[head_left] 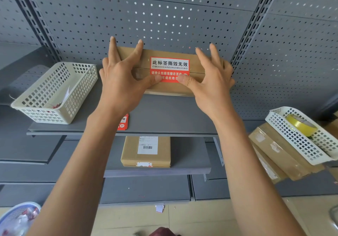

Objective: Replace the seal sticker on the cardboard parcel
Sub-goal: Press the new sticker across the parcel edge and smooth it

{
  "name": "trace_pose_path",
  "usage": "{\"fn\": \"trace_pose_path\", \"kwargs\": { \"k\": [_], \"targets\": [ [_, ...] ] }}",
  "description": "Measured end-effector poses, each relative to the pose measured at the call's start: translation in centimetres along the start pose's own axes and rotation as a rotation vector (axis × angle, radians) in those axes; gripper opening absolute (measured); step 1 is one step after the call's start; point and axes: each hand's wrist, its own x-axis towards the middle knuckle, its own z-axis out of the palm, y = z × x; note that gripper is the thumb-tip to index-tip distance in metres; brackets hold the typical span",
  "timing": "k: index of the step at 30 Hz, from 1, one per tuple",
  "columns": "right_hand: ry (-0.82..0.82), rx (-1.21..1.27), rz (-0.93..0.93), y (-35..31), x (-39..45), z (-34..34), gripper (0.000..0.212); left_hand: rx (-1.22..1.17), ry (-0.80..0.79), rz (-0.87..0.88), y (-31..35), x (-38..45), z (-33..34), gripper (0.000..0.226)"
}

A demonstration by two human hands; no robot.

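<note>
entry: my left hand and right hand, bare; forearms behind the grip bare; maroon patch, kind unclear, well below.

The box is plain matt brown cardboard, and the red sticker across its seam is smooth paper with a slight sheen. The shelf and the holed back panel are grey painted metal, matt and smooth. The left basket and right basket are latticed plastic, and the yellow tape roll is glossy.
</note>
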Motion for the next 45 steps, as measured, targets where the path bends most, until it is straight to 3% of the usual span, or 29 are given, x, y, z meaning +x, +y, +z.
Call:
{"fn": "trace_pose_path", "kwargs": {
  "k": [11, 14, 18, 25, 31, 36, 41, 45],
  "targets": [
    [-0.051, 0.105, -0.001, 0.8, 0.5, -0.9, 0.067, 0.014, -0.07, 0.041, -0.4, 0.6, -0.3, 0.072],
    [-0.048, 0.177, 0.014, 0.7, 0.3, -0.8, 0.06, -0.056, 0.024, 0.025, -0.5, 0.5, 0.0, 0.059],
    [0.111, 0.223, 0.088, -0.8, -0.4, 0.7, 0.051, -0.122, 0.196, -0.073, 0.6, -0.1, 1.3, 0.042],
    [0.158, 0.161, 0.072, -1.1, -0.2, 1.7, 0.048, -0.152, 0.198, -0.094, -0.1, -0.2, 1.9, 0.043],
    [0.154, 0.21, 0.089, -0.7, -0.2, 1.8, 0.033, -0.202, 0.23, -0.09, -0.5, -0.4, 2.1, 0.037],
    [0.25, 0.268, 0.148, -1.5, -0.6, 2.4, 0.022, -0.256, 0.303, -0.153, 0.0, -0.7, 2.5, 0.025],
    [0.334, 0.19, 0.179, -2.2, -0.5, 3.1, 0.042, -0.241, 0.329, -0.162, 0.4, -0.8, 2.9, 0.03],
    [0.354, 0.209, 0.155, -1.9, -0.4, 3.3, 0.037, -0.25, 0.325, -0.147, 0.3, -0.6, 3.0, 0.028]
  ]
}}
